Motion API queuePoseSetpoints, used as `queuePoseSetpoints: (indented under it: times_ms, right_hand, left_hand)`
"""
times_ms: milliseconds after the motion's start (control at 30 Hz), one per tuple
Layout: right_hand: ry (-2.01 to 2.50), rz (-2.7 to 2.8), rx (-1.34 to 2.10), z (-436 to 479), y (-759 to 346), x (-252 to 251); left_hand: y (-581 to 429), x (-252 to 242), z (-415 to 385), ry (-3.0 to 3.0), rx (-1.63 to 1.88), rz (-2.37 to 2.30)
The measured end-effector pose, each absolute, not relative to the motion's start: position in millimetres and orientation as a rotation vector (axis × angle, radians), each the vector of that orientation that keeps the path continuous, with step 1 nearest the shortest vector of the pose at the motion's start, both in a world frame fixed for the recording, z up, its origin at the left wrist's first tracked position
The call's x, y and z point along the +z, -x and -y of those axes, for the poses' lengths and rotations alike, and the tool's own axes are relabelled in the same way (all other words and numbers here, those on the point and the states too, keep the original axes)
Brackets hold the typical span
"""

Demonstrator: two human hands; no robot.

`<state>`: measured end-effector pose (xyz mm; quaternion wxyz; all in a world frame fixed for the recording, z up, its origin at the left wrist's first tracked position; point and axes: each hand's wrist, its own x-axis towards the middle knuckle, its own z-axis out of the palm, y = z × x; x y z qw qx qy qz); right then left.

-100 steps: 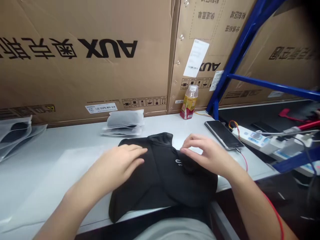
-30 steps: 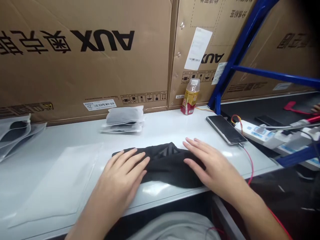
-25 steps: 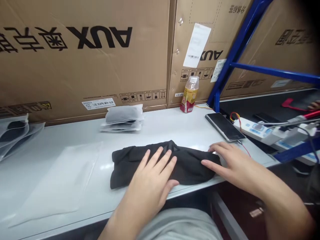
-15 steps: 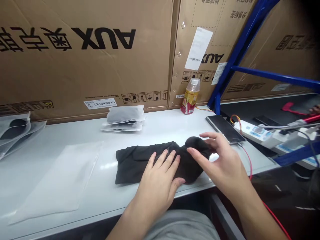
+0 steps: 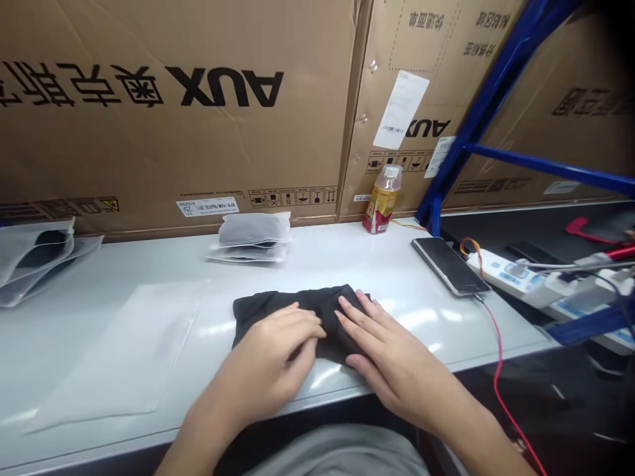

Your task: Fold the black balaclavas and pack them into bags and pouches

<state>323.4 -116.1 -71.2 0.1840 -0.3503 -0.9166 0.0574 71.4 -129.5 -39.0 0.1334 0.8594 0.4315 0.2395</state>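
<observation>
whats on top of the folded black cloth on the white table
The person's left hand and right hand rest on the folded black cloth. Its left end and top edge show, but the part beneath the hands is covered and cannot be seen.

The black garment has gone from a loose spread on the table to a short, compact fold near its front edge. The bunched end that the right hand was lifting is now flattened in, and the left hand has moved close beside it, both pressing on top.
</observation>
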Motion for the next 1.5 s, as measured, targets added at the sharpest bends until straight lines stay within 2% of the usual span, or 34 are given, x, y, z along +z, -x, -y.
queuePoseSetpoints:
  times_ms: [133,300,400,500,633,933,1067,1133,1233,1300,1433,1500]
  right_hand:
    - [0.975,2.61,0.25,121.0,-299.8,-60.5]
    - [0.931,2.564,0.456,115.0,-296.1,-60.3]
    - [0.937,2.331,0.607,106.4,-313.5,-59.8]
    - [1.275,2.037,0.503,100.0,-327.3,-55.9]
    - [1.688,2.152,0.489,99.5,-323.8,-53.9]
    - [1.657,2.047,0.445,96.1,-303.4,-42.8]
    - [1.626,1.963,0.112,94.4,-310.1,-24.0]
    - [1.533,1.986,-0.001,98.6,-298.0,-20.1]
    - [1.408,2.113,0.022,110.7,-264.5,-23.3]
    - [1.298,2.251,0.218,119.3,-246.5,-26.8]
    - [0.979,2.316,0.661,123.9,-248.6,-25.3]
    - [0.888,2.245,0.696,116.8,-259.8,-24.6]
  left_hand:
    - [-60.0,-37.3,124.6,-2.457,0.781,-1.478]
    - [-69.6,-57.6,118.0,-2.658,0.445,-1.371]
    - [-72.3,-63.2,116.9,-2.693,0.307,-1.396]
    - [-72.2,-62.3,117.6,-2.731,0.264,-1.425]
    - [-74.6,-63.6,119.1,-2.799,0.295,-1.452]
    - [-97.3,-68.8,137.6,-2.794,0.309,-1.396]
    - [-91.7,-56.3,143.3,-2.722,0.251,-1.358]
    - [-80.3,-49.4,140.0,-2.654,0.276,-1.302]
    - [-53.6,-36.8,132.5,-2.506,0.358,-1.171]
    - [-34.2,-26.8,129.9,-2.37,0.444,-1.201]
    - [-20.4,-12.0,132.8,-2.135,0.833,-1.64]
    - [-34.2,-13.8,134.5,-2.149,1.006,-1.754]
